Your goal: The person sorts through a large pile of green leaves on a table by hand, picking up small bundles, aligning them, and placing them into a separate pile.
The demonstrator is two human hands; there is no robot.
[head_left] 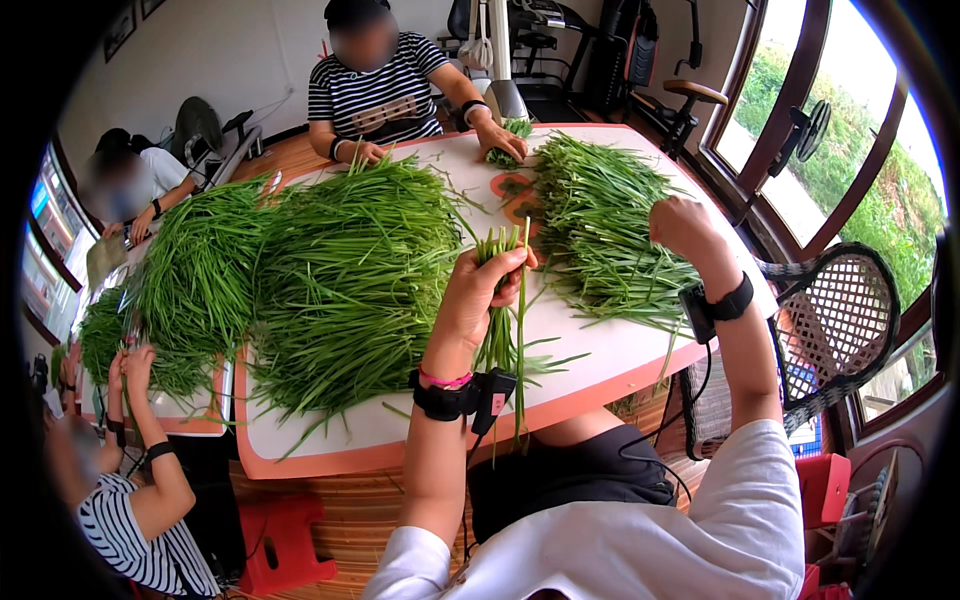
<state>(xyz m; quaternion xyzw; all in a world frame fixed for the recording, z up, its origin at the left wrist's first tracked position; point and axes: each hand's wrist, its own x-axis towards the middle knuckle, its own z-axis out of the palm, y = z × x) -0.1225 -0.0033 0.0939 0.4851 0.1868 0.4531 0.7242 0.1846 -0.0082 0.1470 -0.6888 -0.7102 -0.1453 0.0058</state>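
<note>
My left hand point(478, 290) is closed around a small bunch of garlic chives point(494, 348), held upright near the table's front edge. The cut ends stick up above my fingers and the leaves hang below. One stalk stands apart from the bunch beside my fingertips. My right hand point(688, 226) is raised at the right, over the edge of a chive pile point(605, 225). Its fingers are curled in; whether anything is in them is hidden. A larger chive pile point(350, 275) lies to the left of my left hand.
The white table point(590, 350) has an orange rim. Across it, a person in stripes point(385, 95) handles chives. Two more people sit at the left, around another chive pile point(190, 285). A woven chair point(838, 325) stands close on my right, a red stool point(282, 545) below left.
</note>
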